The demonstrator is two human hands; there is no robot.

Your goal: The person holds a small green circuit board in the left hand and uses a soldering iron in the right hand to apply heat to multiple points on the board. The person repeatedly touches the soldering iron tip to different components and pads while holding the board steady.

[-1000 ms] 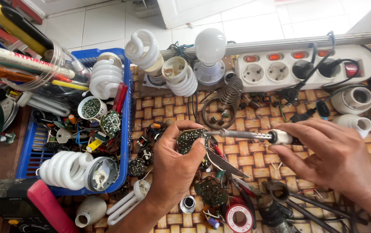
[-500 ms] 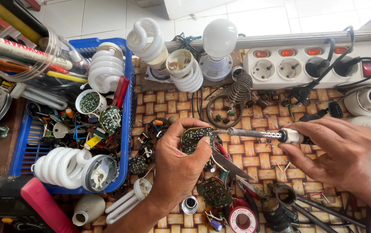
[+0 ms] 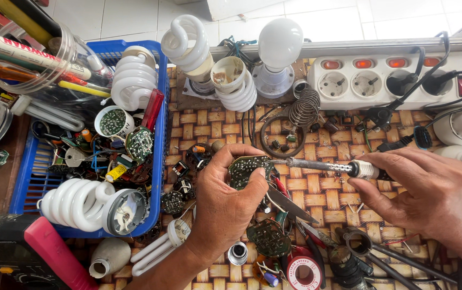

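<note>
The left hand (image 3: 225, 201) pinches a small round green circuit board (image 3: 244, 169) between thumb and curled fingers, held above the woven bench (image 3: 317, 188). The right hand (image 3: 430, 198) closes around a soldering iron (image 3: 322, 166), whose tip touches the board's right edge.

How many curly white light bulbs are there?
4. Top curly bulb stands by the wall; tipped curly bulb right of it; upper basket bulb; lower basket bulb. More may hide in the clutter.
</note>
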